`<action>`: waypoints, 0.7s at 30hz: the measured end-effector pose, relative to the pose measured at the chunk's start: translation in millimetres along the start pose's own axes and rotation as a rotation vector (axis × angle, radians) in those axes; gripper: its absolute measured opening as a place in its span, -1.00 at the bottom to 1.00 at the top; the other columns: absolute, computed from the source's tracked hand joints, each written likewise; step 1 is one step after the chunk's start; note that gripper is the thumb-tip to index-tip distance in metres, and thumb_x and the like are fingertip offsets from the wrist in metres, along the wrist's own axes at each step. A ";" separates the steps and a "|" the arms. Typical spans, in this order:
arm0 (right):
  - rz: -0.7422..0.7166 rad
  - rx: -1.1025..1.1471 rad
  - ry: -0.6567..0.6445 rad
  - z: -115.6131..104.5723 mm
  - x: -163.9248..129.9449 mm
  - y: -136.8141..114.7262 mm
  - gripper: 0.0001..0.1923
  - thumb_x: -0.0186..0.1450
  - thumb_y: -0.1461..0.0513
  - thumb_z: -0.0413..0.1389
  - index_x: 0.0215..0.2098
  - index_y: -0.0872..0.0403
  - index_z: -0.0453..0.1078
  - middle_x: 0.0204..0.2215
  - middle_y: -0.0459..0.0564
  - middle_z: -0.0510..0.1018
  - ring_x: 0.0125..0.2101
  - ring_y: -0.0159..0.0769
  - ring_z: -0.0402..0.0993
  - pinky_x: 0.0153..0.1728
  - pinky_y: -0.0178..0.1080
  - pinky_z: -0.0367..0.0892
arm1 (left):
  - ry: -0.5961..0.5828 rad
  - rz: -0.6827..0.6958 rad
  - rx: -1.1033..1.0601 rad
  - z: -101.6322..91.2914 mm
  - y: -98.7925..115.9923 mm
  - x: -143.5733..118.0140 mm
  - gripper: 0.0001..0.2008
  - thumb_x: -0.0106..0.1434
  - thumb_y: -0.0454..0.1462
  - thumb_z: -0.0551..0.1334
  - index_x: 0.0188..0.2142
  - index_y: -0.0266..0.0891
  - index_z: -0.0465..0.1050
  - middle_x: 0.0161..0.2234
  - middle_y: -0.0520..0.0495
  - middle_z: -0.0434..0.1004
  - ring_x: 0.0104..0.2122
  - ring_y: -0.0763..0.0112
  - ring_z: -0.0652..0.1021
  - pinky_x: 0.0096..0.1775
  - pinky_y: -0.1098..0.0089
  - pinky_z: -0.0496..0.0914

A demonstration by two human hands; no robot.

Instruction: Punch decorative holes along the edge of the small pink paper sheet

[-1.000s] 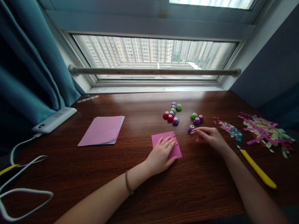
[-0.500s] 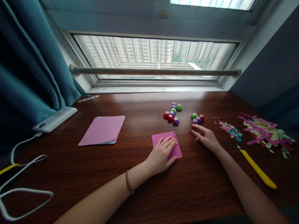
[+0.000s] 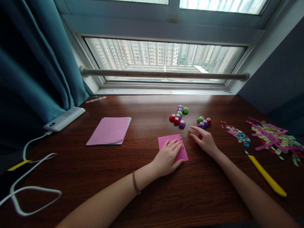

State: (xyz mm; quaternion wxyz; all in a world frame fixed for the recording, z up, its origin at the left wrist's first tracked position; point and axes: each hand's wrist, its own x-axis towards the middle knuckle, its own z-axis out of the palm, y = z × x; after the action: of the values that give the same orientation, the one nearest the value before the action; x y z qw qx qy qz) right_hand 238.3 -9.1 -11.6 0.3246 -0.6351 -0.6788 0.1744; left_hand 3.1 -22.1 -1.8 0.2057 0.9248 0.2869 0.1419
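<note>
My left hand (image 3: pixel 167 158) lies flat on a small sheet of pink paper (image 3: pixel 163 140), which has a few little punched holes along its right edge. Beside the paper, on its right, my right hand (image 3: pixel 203 140) hovers low with thumb and forefinger apart and nothing between them. Just beyond that hand sits a small cluster of purple, red and green paper punches (image 3: pixel 201 124). Another group of little punches (image 3: pixel 177 120) in the same colours stands behind the pink paper.
A stack of pink sheets (image 3: pixel 109 130) lies left, near a white power bank (image 3: pixel 64 119) with a white cable (image 3: pixel 35 187). To the right are confetti (image 3: pixel 238 134), paper scraps (image 3: pixel 273 134) and a yellow-handled craft knife (image 3: pixel 267 174). A window rail (image 3: pixel 163 74) runs behind.
My right hand has shifted a little left, away from the near punch cluster and closer to the pink paper. The left hand stays on the paper. The camera view has moved slightly.
</note>
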 end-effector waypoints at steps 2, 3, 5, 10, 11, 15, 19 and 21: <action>-0.027 -0.057 0.024 7.4 11.0 -5.5 -0.54 0.22 0.10 0.04 0.05 0.12 0.27 -0.20 0.06 0.47 -0.54 -0.37 0.34 -0.31 -0.20 0.35 | 0.008 0.003 0.003 0.2 0.0 -0.1 -0.42 0.23 -0.11 0.10 0.17 -0.28 0.01 0.19 -0.23 0.13 0.22 0.17 0.09 0.19 0.03 0.01; -0.050 -0.082 0.047 12.0 17.4 -7.9 -0.54 0.21 0.12 0.05 0.05 0.13 0.27 -0.15 0.08 0.45 -0.48 -0.34 0.37 -0.25 -0.18 0.35 | 0.011 0.004 0.005 0.2 -0.1 -0.1 -0.42 0.23 -0.11 0.10 0.17 -0.28 0.01 0.19 -0.24 0.12 0.22 0.17 0.09 0.19 0.02 0.01; -0.095 -0.128 0.094 22.1 30.3 -11.5 -0.54 0.20 0.16 0.07 0.05 0.14 0.26 -0.06 0.11 0.40 -0.28 -0.23 0.42 -0.14 -0.15 0.32 | 0.011 0.002 0.007 0.2 -0.4 -0.2 -0.42 0.23 -0.11 0.10 0.17 -0.28 0.01 0.19 -0.25 0.12 0.22 0.17 0.09 0.19 0.02 0.01; -0.091 -0.228 0.128 37.3 47.2 -14.6 -0.66 0.22 0.23 0.04 -0.03 0.13 0.33 -0.12 0.11 0.42 -0.15 -0.11 0.38 -0.14 -0.12 0.31 | 0.001 -0.005 0.011 0.1 -0.8 0.2 -0.41 0.23 -0.10 0.09 0.18 -0.30 0.00 0.20 -0.25 0.11 0.21 0.16 0.10 0.19 0.03 0.02; -0.080 -0.215 0.132 36.9 46.3 -14.6 -0.69 0.23 0.23 0.03 -0.06 0.13 0.35 -0.13 0.10 0.43 -0.20 -0.13 0.40 -0.17 -0.13 0.33 | 0.005 -0.012 0.012 0.2 -0.7 0.4 -0.40 0.22 -0.09 0.10 0.18 -0.32 0.01 0.20 -0.27 0.10 0.21 0.15 0.10 0.19 0.04 0.03; -0.047 0.000 0.125 25.2 26.5 -14.9 -0.74 0.21 0.23 0.06 -0.13 0.13 0.36 -0.17 0.05 0.44 -0.41 -0.31 0.40 -0.30 -0.22 0.35 | 0.026 -0.047 0.024 1.4 -0.7 0.7 -0.34 0.19 -0.07 0.13 0.17 -0.40 0.02 0.20 -0.34 0.08 0.21 0.10 0.11 0.19 0.06 0.06; 0.032 0.199 0.037 8.5 -11.5 -18.9 -0.70 0.16 0.20 0.12 -0.14 0.12 0.35 -0.21 0.02 0.45 -0.38 -0.33 0.40 -0.39 -0.29 0.36 | 0.043 -0.040 0.036 3.8 -1.9 0.3 -0.35 0.19 -0.08 0.14 0.16 -0.42 0.05 0.19 -0.37 0.09 0.20 0.08 0.12 0.18 0.06 0.08; 0.054 0.233 -0.029 3.2 -29.6 -22.0 -0.72 0.16 0.21 0.13 -0.16 0.10 0.36 -0.23 0.00 0.46 -0.35 -0.33 0.41 -0.34 -0.28 0.36 | 0.052 -0.028 0.035 4.6 -2.6 0.3 -0.36 0.19 -0.08 0.14 0.16 -0.41 0.07 0.19 -0.37 0.09 0.20 0.09 0.13 0.18 0.05 0.09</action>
State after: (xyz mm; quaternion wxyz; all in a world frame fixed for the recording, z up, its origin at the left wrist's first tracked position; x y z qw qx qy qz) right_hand 219.2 -40.3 -6.1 0.3814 -0.6087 -0.6412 0.2701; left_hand 3.9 -21.4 -7.0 0.1838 0.9201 0.3076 0.1581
